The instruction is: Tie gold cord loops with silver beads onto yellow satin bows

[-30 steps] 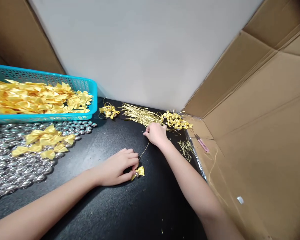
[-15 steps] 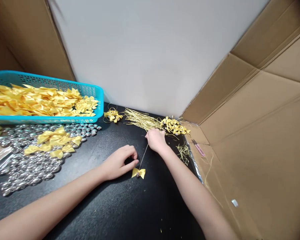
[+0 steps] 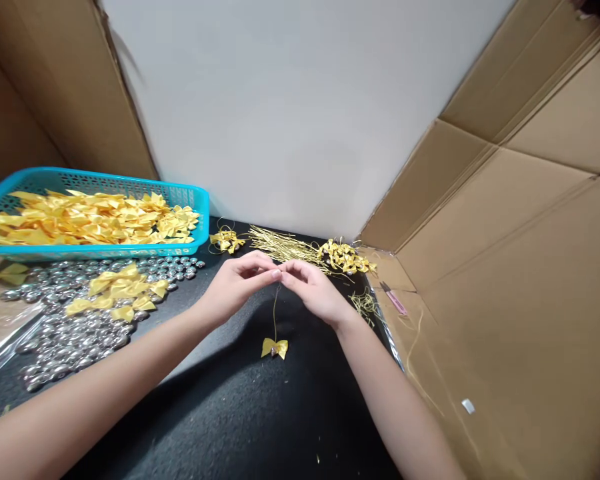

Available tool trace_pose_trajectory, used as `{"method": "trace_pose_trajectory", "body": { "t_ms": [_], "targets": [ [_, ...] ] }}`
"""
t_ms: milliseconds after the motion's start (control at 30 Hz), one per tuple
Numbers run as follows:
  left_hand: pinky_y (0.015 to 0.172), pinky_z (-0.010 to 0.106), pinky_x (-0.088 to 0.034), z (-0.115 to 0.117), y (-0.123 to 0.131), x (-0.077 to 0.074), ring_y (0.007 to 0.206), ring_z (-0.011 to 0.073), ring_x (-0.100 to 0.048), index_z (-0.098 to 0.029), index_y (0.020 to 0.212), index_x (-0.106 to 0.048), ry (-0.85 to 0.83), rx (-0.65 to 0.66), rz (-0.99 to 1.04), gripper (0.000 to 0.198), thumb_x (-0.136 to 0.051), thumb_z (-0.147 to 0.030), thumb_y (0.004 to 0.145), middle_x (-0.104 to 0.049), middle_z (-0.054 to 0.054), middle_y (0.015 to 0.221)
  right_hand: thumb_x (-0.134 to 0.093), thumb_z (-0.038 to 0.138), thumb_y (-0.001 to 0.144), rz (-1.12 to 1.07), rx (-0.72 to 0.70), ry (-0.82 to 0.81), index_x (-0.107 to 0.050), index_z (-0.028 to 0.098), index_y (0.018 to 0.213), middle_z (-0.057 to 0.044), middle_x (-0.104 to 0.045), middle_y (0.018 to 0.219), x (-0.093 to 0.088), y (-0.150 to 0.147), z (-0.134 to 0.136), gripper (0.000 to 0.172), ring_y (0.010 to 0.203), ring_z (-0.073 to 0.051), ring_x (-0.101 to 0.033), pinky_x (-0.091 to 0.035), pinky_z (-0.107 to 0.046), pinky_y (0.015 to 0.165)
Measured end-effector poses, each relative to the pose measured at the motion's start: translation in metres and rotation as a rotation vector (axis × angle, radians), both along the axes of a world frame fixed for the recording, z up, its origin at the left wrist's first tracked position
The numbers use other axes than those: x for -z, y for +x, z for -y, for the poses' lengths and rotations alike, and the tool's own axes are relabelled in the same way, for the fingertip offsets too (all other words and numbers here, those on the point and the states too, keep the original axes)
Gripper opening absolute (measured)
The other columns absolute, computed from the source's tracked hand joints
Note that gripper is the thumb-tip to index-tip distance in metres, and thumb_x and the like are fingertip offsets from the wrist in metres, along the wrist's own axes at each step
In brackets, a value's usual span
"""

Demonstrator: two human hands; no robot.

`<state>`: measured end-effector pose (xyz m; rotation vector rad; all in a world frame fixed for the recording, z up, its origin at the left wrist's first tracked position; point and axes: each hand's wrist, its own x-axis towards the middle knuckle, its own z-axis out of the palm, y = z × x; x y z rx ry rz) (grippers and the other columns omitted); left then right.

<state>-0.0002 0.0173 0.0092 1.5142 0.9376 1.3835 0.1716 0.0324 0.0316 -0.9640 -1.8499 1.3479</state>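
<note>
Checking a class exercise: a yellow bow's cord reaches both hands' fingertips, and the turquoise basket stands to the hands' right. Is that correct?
Not quite: the head view shows the turquoise basket to the left of the left hand and the right hand. The cord of the yellow bow does reach their fingertips.

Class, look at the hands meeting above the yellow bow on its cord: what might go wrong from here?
The thin cord is pinched where the left hand and right hand meet, so it might slip from their grip. A sharp pull could drag the yellow bow at its lower end out of shape. The silver beads lie loose beside the left forearm, so a sideways sweep might scatter them.
</note>
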Motion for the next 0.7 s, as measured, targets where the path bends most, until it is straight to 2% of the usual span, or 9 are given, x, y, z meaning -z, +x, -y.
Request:
{"method": "trace_pose_trajectory", "body": {
  "t_ms": [133,200,267,300,367,433,467,567,700],
  "targets": [
    [0.066,0.030,-0.051,-0.002,0.003,-0.026,0.070,0.0135,-0.057,-0.018,0.068,-0.069,0.033,0.055,0.004,0.019,-0.076,-0.033,0.077,-0.056,0.000,0.082,-0.065,0.037,0.086,-0.216,-0.047,-0.097,-0.065,0.021,0.082,0.001,-0.068,0.076,-0.008,0.004,0.004,0.016,0.083,-0.017,-0.066,-0.050,-0.037,0.091],
    [0.068,0.030,-0.052,-0.002,0.002,-0.029,0.075,0.0148,-0.059,-0.019,0.072,-0.069,0.059,0.049,0.005,0.018,-0.075,-0.034,0.079,-0.058,0.001,0.089,-0.069,0.039,0.083,-0.245,-0.065,-0.080,-0.066,0.021,0.079,0.002,-0.068,0.071,-0.013,0.004,0.007,0.019,0.078,-0.017,-0.067,-0.051,-0.039,0.090],
    [0.074,0.033,-0.055,-0.002,-0.001,-0.021,0.088,0.0195,-0.062,-0.022,0.088,-0.070,0.062,0.065,-0.008,0.020,-0.073,-0.040,0.080,-0.063,0.003,0.099,-0.072,0.039,0.081,-0.275,-0.052,-0.057,-0.067,0.022,0.079,0.002,-0.068,0.072,-0.018,0.004,0.008,0.018,0.077,-0.017,-0.067,-0.053,-0.039,0.088],
    [0.079,0.036,-0.055,-0.002,-0.003,-0.013,0.095,0.0225,-0.064,-0.024,0.103,-0.069,0.033,0.108,-0.034,0.029,-0.071,-0.043,0.082,-0.065,0.004,0.105,-0.072,0.039,0.080,-0.293,-0.038,-0.049,-0.067,0.022,0.080,0.002,-0.069,0.073,-0.020,0.004,0.008,0.017,0.076,-0.016,-0.066,-0.053,-0.039,0.087],
    [0.090,0.044,-0.054,0.000,-0.010,0.008,0.111,0.0293,-0.063,-0.025,0.121,-0.062,-0.022,0.265,-0.122,0.051,-0.074,-0.048,0.078,-0.067,0.008,0.121,-0.072,0.037,0.081,-0.319,-0.005,-0.043,-0.067,0.022,0.082,0.001,-0.070,0.075,-0.024,0.002,0.007,0.015,0.075,-0.016,-0.067,-0.055,-0.038,0.084],
    [0.103,0.051,-0.046,0.002,-0.015,0.029,0.125,0.0337,-0.056,-0.022,0.128,-0.058,-0.114,0.474,-0.272,0.065,-0.079,-0.047,0.072,-0.060,0.013,0.137,-0.071,0.036,0.082,-0.342,0.032,-0.040,-0.067,0.022,0.083,0.001,-0.070,0.075,-0.026,0.000,0.003,0.014,0.073,-0.015,-0.067,-0.056,-0.037,0.081],
    [0.106,0.053,-0.043,0.003,-0.017,0.037,0.127,0.0340,-0.054,-0.022,0.132,-0.056,-0.142,0.521,-0.299,0.069,-0.080,-0.045,0.071,-0.058,0.014,0.140,-0.071,0.035,0.082,-0.357,0.047,-0.041,-0.067,0.022,0.083,0.001,-0.070,0.074,-0.027,-0.001,0.001,0.014,0.072,-0.015,-0.067,-0.056,-0.036,0.081],
    [0.109,0.052,-0.040,0.006,-0.013,0.049,0.126,0.0311,-0.056,-0.021,0.134,-0.055,-0.165,0.528,-0.405,0.063,-0.077,-0.036,0.076,-0.060,0.014,0.138,-0.074,0.035,0.079,-0.414,0.083,-0.076,-0.067,0.021,0.081,0.001,-0.070,0.073,-0.029,-0.002,-0.006,0.016,0.070,-0.013,-0.067,-0.057,-0.034,0.081],
    [0.104,0.044,-0.045,0.012,0.003,0.050,0.116,0.0285,-0.063,-0.018,0.128,-0.061,-0.199,0.537,-0.396,0.046,-0.068,-0.034,0.085,-0.068,0.012,0.128,-0.078,0.034,0.075,-0.496,0.107,-0.140,-0.067,0.020,0.079,0.002,-0.070,0.072,-0.030,0.000,-0.014,0.017,0.067,-0.011,-0.066,-0.057,-0.031,0.081]
  ]
}}
